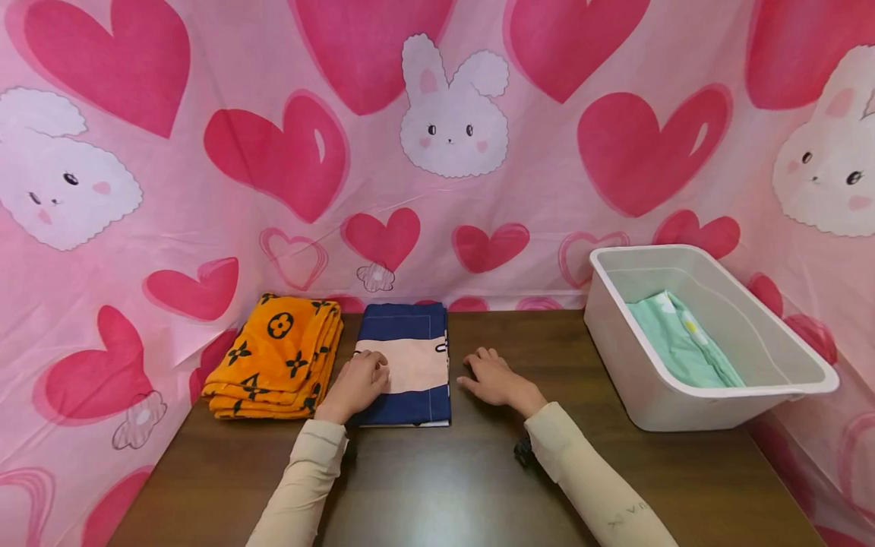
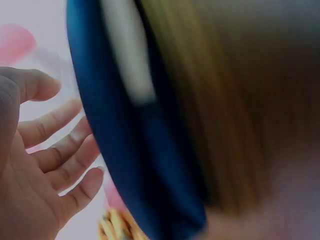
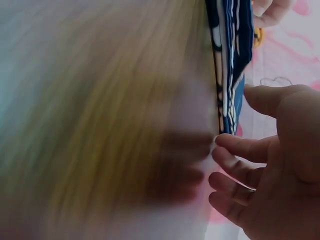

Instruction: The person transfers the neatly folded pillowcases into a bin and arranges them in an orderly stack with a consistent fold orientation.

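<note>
A folded cloth [image 1: 403, 365], navy blue with a pale pink band, lies on the table in the head view. My left hand [image 1: 358, 380] is over its left edge, fingers loosely bent; the left wrist view has this hand [image 2: 50, 160] with its fingers spread beside the blue fabric [image 2: 120, 150]. Just right of the cloth, my right hand [image 1: 495, 377] hovers low over the wood with thumb and fingers apart. In the right wrist view its fingers [image 3: 245, 147] point at the stacked folds [image 3: 230, 65], nothing gripped.
Left of the blue cloth sits a folded orange cloth [image 1: 273, 357] with black motifs. A light grey bin [image 1: 618, 357] stands at the right, a mint-green folded cloth [image 1: 677, 342] inside it. The brown table [image 1: 437, 486] ends at a pink heart-patterned curtain [image 1: 547, 205].
</note>
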Motion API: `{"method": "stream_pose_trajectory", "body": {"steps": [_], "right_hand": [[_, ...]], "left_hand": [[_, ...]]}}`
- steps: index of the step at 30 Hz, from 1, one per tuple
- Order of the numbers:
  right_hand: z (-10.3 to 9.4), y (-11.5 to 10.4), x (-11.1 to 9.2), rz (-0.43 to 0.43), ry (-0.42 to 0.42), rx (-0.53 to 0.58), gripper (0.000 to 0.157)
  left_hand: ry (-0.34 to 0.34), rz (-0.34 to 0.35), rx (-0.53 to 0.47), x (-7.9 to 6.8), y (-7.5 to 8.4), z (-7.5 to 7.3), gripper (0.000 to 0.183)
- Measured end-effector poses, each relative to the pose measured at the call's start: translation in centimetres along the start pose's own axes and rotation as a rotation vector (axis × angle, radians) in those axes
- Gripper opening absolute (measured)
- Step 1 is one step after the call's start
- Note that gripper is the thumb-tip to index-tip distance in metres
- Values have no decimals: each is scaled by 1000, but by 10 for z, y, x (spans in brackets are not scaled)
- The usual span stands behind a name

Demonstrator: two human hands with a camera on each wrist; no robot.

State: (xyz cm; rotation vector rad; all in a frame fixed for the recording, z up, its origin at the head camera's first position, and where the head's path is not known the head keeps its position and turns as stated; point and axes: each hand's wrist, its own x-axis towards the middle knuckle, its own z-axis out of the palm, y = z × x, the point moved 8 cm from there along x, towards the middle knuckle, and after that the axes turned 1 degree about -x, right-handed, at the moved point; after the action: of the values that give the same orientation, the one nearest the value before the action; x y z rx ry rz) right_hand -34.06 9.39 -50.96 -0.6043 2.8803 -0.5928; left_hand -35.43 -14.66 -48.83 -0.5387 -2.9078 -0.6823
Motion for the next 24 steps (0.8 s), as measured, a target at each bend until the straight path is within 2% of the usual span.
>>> {"method": "stream_pose_trajectory", "body": {"steps": [5,8,16,24], "right_hand": [[5,-13,12,-33,-9,81,50],[8,-18,20,-49,-12,98,49],[9,-20,37,-51,-28,123,44],[10,-20,52,-20,-47,142,37]], "left_hand": [[44,-62,17,3,-29,-10,18],[39,-79,17,5,-41,-12,23],[-34,-135,-24,11,-57,-10,38],[-141,-191,-28,19,-64,-4,34]]}}
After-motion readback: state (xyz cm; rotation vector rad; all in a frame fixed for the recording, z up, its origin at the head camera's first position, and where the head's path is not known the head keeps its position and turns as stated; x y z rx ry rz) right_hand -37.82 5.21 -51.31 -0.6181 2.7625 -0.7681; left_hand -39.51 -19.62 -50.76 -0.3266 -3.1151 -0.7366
